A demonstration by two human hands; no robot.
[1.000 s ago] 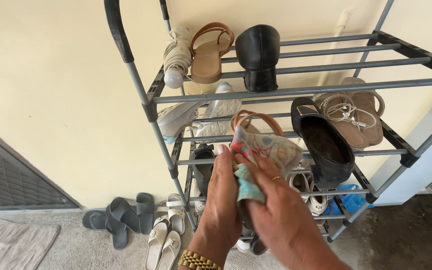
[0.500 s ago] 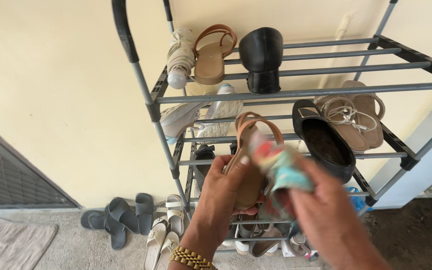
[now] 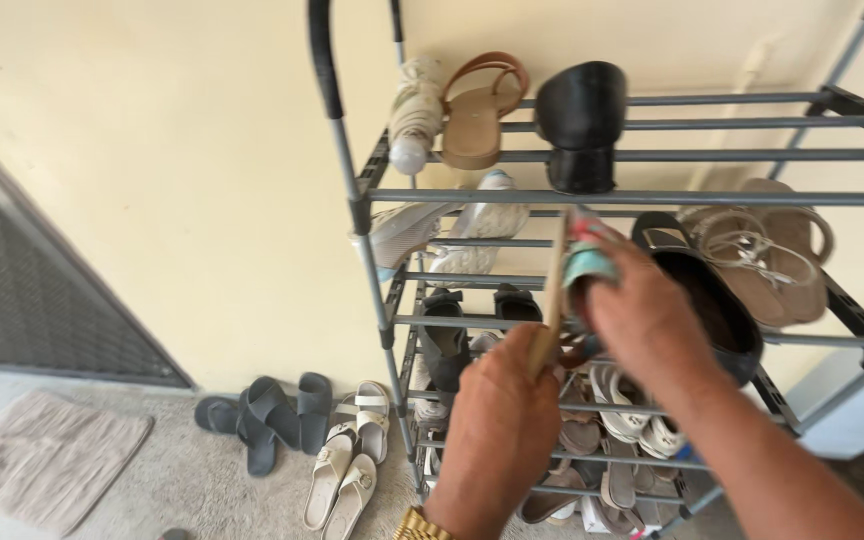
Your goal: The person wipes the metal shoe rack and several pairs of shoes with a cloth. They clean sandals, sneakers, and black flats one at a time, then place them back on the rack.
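By the grey shoe rack (image 3: pixel 592 197), the left hand (image 3: pixel 500 435) grips a tan sandal (image 3: pixel 553 300) tight. The right hand (image 3: pixel 642 320) squeezes a colourful cloth (image 3: pixel 586 262) against it.

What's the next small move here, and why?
Probably another stroke of the cloth along the sandal. The left hand holds the tan sandal edge-on by its lower end, and the right hand presses the cloth against its upper part. Its mate lies on the rack's top shelf, so it likely goes there afterwards.
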